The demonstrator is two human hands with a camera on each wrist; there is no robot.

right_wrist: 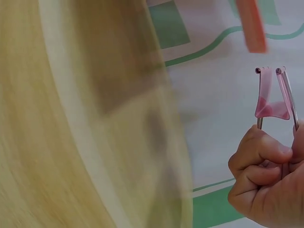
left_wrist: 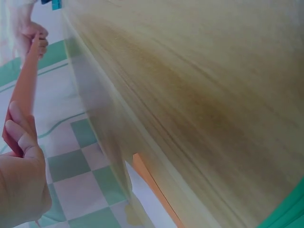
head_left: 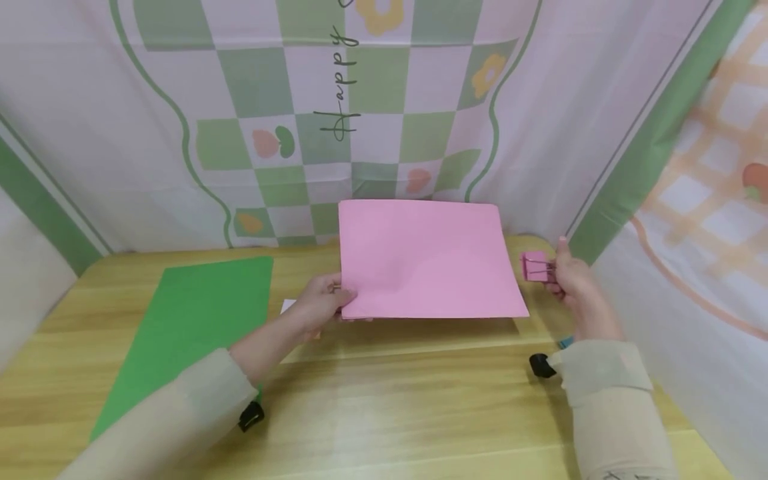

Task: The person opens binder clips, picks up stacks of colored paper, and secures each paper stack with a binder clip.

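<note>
My left hand (head_left: 318, 305) pinches a stack of pink paper (head_left: 429, 260) at its near left corner, thumb on top and fingers beneath. The paper is held up above the table. To its right, my right hand (head_left: 577, 288) squeezes the wire handles of a pink binder clip (head_left: 536, 267). In the right wrist view the clip (right_wrist: 264, 104) has its mouth spread apart, facing the edge of the paper (right_wrist: 251, 28) with a gap between them. The left wrist view shows the paper (left_wrist: 24, 90) edge-on in the left hand (left_wrist: 23, 175).
A green sheet (head_left: 192, 333) lies on the left of the wooden table (head_left: 408, 407). Behind the left hand, a white piece (head_left: 289, 305) and an orange piece (left_wrist: 152, 180) are partly hidden. Patterned curtains (head_left: 288, 87) stand behind the table. Black straps (head_left: 542, 365) hang at the wrists.
</note>
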